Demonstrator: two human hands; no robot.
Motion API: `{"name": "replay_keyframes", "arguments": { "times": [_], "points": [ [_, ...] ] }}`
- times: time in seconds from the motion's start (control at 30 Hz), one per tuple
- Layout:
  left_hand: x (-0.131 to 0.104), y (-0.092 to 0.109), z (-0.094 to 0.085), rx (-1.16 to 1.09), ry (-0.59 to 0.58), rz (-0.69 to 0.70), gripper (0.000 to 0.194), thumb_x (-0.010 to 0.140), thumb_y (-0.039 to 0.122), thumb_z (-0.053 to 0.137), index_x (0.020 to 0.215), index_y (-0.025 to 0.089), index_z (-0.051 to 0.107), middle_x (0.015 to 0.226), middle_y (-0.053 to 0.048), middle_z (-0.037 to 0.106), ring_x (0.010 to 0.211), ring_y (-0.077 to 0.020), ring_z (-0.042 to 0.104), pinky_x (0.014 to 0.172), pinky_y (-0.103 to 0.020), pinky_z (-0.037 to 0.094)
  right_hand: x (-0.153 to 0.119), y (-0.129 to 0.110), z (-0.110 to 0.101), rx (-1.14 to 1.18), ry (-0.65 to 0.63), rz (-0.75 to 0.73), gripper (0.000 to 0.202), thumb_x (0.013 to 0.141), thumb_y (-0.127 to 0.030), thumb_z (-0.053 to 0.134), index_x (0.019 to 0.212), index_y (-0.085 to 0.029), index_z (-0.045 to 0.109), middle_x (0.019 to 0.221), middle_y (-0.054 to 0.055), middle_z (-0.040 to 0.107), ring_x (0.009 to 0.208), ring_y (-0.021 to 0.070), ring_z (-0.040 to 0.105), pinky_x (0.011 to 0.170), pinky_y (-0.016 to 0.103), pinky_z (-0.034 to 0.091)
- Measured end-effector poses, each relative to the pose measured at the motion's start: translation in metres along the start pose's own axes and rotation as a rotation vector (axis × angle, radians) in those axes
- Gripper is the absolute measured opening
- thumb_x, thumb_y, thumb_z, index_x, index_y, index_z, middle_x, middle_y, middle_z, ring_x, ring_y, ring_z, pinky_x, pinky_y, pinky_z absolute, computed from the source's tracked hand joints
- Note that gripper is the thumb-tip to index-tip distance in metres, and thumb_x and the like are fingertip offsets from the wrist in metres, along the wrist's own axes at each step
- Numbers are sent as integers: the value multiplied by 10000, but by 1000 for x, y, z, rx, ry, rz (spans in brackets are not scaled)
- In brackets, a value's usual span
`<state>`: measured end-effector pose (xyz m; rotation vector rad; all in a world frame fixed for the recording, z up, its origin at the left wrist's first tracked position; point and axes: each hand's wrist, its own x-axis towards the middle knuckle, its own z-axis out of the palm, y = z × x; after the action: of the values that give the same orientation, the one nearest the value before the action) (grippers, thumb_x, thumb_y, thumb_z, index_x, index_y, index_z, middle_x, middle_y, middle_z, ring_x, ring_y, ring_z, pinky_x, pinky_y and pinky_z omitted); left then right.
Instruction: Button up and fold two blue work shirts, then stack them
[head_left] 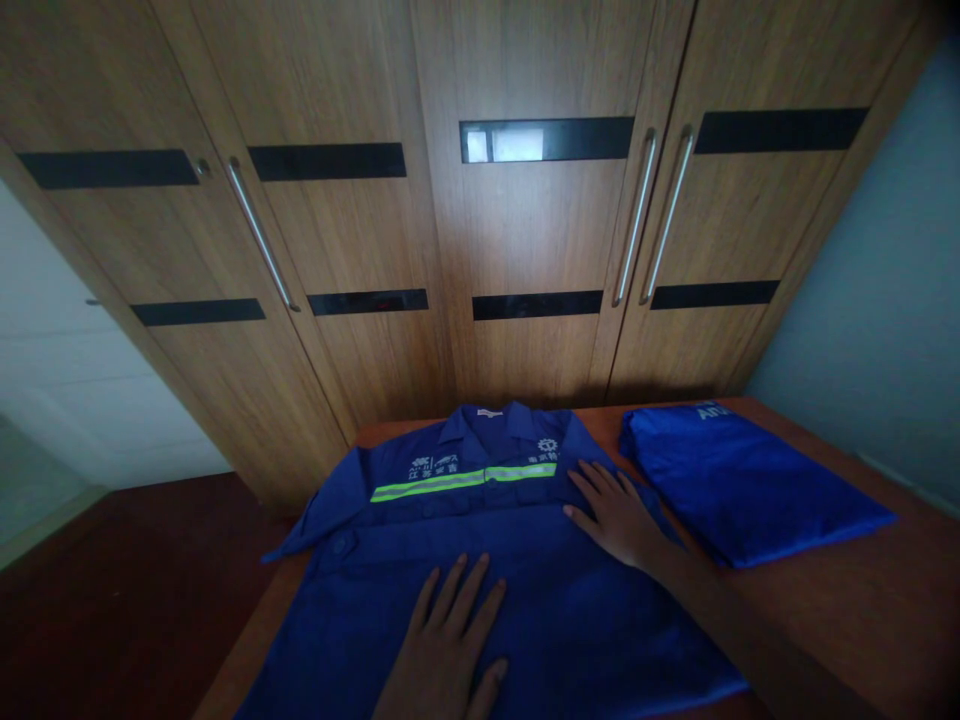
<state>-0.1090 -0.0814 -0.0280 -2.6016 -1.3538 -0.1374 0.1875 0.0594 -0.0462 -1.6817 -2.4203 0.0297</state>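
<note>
A dark blue work jacket with a yellow-green and silver reflective stripe lies spread on the reddish-brown table, its collar toward the wardrobe. White lettering and a gear emblem show on the chest, and one sleeve hangs over the table's left edge. My left hand rests on the lower front, fingers spread and holding nothing. Flat on the right side of the chest, just below the emblem, lies my right hand, its fingers stretched out. The jacket's lower end runs out of view at the bottom.
Right of the jacket, a folded bright blue garment with pale lettering lies on the table. Behind stands a wooden wardrobe with metal handles and black strips. Dark red floor shows at the left, a pale wall at the right.
</note>
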Motion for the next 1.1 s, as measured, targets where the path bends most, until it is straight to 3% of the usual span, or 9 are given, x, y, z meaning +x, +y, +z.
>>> {"name": "replay_keyframes", "arguments": {
  "times": [0.23, 0.37, 0.5, 0.63, 0.83, 1.0, 1.1],
  "points": [
    [-2, 0, 1, -24, 19, -11, 680, 912, 432, 460, 1495, 314, 130, 1559, -24, 226, 1386, -287, 291, 1084, -467, 311, -3, -1, 6, -65, 54, -12, 614, 930, -575, 282, 1403, -211, 426, 1488, 115, 371, 1375, 307, 292, 1098, 540, 206],
    [0, 0, -1, -24, 38, -6, 685, 904, 432, 474, 1493, 314, 144, 1546, -24, 268, 1374, -279, 314, 1081, -451, 312, -8, -6, -1, -92, 99, -69, 577, 932, -542, 332, 1388, -208, 445, 1460, 124, 413, 1349, 315, 338, 1074, 523, 279],
    [1, -1, -2, -9, 36, 4, 682, 904, 430, 472, 1492, 315, 148, 1536, -30, 293, 1368, -277, 328, 1069, -448, 327, -6, -16, -14, -130, 89, -142, 386, 938, -315, 411, 1265, -175, 561, 1302, 129, 574, 1171, 278, 538, 949, 412, 446],
    [1, -1, -2, 7, 22, -1, 676, 908, 416, 463, 1493, 317, 140, 1543, -31, 276, 1375, -277, 313, 1065, -454, 336, 1, -20, -22, -122, 82, -107, 320, 900, -109, 377, 1030, -181, 660, 1090, 101, 684, 983, 228, 642, 828, 337, 510],
    [0, 0, -1, -15, 40, -2, 674, 907, 414, 471, 1492, 312, 152, 1545, -22, 275, 1373, -277, 311, 1077, -442, 324, -11, -28, -22, 151, 256, -97, 319, 927, -191, 377, 1133, -192, 620, 1153, 77, 668, 1038, 179, 626, 924, 309, 485],
    [1, -1, -3, -25, 43, -1, 672, 909, 423, 468, 1492, 310, 154, 1540, -28, 286, 1365, -276, 328, 1076, -438, 328, -21, -37, -22, 224, 114, -192, 329, 929, -345, 419, 1128, -217, 648, 1201, 80, 646, 1135, 225, 574, 1001, 387, 437],
    [1, -1, -4, -45, 57, -3, 670, 908, 432, 469, 1491, 313, 162, 1534, -26, 304, 1357, -276, 341, 1077, -435, 327, -17, -35, -22, 211, 117, -170, 397, 948, -372, 359, 1219, -216, 604, 1313, 81, 576, 1225, 233, 508, 1052, 406, 390]
  ]
}}
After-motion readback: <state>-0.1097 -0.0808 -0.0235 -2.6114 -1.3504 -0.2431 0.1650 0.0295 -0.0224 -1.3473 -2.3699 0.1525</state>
